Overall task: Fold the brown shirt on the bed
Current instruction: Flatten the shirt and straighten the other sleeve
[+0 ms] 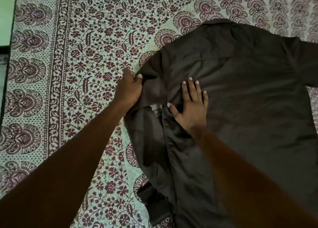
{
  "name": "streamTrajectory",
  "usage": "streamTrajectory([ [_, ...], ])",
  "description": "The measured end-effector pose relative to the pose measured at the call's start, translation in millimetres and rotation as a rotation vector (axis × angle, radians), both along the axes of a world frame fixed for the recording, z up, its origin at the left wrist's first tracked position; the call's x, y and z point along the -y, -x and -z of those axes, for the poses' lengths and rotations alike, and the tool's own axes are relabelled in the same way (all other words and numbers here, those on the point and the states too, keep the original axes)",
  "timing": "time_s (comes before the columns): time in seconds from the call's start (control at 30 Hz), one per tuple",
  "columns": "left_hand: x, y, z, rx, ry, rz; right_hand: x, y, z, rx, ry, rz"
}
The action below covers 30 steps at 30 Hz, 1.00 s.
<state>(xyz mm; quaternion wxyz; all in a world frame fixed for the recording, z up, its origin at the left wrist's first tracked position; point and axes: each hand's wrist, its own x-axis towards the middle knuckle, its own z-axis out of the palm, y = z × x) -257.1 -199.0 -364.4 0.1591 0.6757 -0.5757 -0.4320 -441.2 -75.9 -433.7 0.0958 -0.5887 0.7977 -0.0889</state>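
First side fold: left hand (130, 88) pinches sleeve (153, 83) at shirt (240, 90) edge, right hand (192, 105) flat, pinning shirt; next needs sleeve pulled inward.

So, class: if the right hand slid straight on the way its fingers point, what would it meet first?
Only more of the brown shirt: the right hand lies flat on it, fingers aimed toward the collar. Beyond that comes the patterned bedspread.
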Motion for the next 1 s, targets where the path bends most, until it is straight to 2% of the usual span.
streamTrajectory([
  [0.07,9,-18,-5,-0.01,-0.063,0.035,0,0,0,-0.011,-0.006,-0.007],
  [0.2,18,-47,-21,-0.146,-0.484,0.049,1,0,0,-0.04,-0.051,-0.014],
  [0.3,10,-62,-33,-0.13,-0.636,0.129,4,0,-3,-0.035,-0.111,-0.027],
  [0.37,5,-67,-36,-0.072,-0.591,0.145,5,0,-7,0.0,-0.168,-0.04],
  [0.4,2,-69,-37,-0.017,-0.508,0.164,6,0,-9,0.025,-0.203,-0.043],
  [0.5,-11,-70,-39,0.317,-0.125,0.265,11,-1,-23,0.041,-0.284,-0.046],
  [0.53,-15,-70,-38,0.362,-0.05,0.239,14,-3,-29,0.028,-0.306,-0.041],
  [0.6,-19,-68,-35,0.283,-0.021,0.121,16,-13,-44,-0.001,-0.289,-0.004],
  [0.67,-16,-68,-31,0.173,-0.035,0.054,6,-35,-55,0.049,-0.167,0.013],
  [0.73,-11,-71,-32,0.019,-0.098,-0.015,-14,-64,-62,0.286,-0.038,-0.02],
  [0.8,-8,-75,-37,-0.312,-0.276,-0.105,-37,-94,-70,0.547,-0.09,-0.078],
  [0.87,-6,-83,-40,-0.58,-0.445,-0.154,-54,-118,-77,0.7,-0.174,-0.098],
  [0.93,-7,-93,-41,-0.67,-0.517,-0.137,-64,-139,-80,0.803,-0.161,-0.023],
  [1.0,-13,-104,-37,-0.661,-0.542,-0.144,-66,-160,-79,1.047,-0.11,0.257],
])
